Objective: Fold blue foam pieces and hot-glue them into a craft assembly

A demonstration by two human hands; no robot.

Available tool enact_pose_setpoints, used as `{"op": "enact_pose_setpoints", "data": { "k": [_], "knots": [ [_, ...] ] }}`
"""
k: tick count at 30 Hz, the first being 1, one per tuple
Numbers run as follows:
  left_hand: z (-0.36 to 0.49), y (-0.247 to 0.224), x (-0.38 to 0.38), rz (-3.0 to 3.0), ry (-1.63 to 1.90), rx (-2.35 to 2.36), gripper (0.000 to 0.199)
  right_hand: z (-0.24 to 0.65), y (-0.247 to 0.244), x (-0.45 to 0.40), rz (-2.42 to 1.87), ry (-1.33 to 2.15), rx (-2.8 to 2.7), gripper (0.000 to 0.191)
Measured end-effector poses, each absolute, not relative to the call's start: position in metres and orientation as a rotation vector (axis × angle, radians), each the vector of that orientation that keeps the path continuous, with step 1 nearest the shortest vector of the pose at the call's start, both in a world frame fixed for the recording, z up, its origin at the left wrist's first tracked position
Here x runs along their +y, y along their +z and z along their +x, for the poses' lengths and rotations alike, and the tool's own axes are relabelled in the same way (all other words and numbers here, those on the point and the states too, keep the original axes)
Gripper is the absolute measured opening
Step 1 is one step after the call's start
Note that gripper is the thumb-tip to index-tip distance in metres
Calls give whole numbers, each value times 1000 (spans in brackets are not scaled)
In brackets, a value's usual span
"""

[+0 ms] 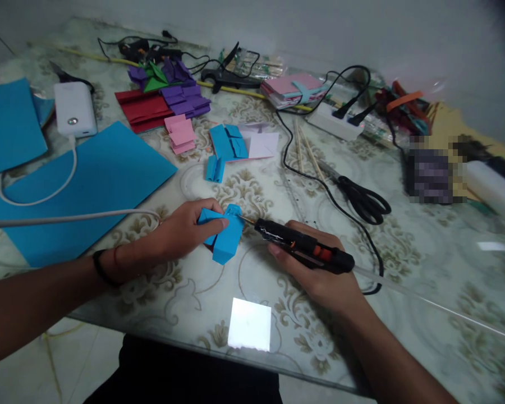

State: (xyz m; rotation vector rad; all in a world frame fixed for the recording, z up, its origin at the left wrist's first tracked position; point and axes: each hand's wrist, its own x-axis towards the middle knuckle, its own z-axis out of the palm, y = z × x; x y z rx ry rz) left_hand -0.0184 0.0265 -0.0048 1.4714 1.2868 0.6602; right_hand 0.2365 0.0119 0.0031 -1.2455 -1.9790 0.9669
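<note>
Between thumb and fingers, my left hand holds a small folded blue paper piece over the glass-topped table. My right hand is wrapped round a black glue gun, with a long clear glue stick sticking out of its back. The gun's metal tip touches or nearly touches the upper edge of the blue piece. Farther back lie a smaller blue folded piece and a blue and white folded paper.
Blue sheets and a white power bank with its cable lie left. Black-handled scissors, a black cord and a white power strip are at right. Purple folded papers and red ones sit behind.
</note>
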Motion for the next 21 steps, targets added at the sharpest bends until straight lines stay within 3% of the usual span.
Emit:
{"op": "enact_pose_setpoints", "data": {
  "k": [21],
  "knots": [
    [-17,-5,27,1302,796,1241,22,244,2,18,-1457,1059,-1879,40]
  ]
}}
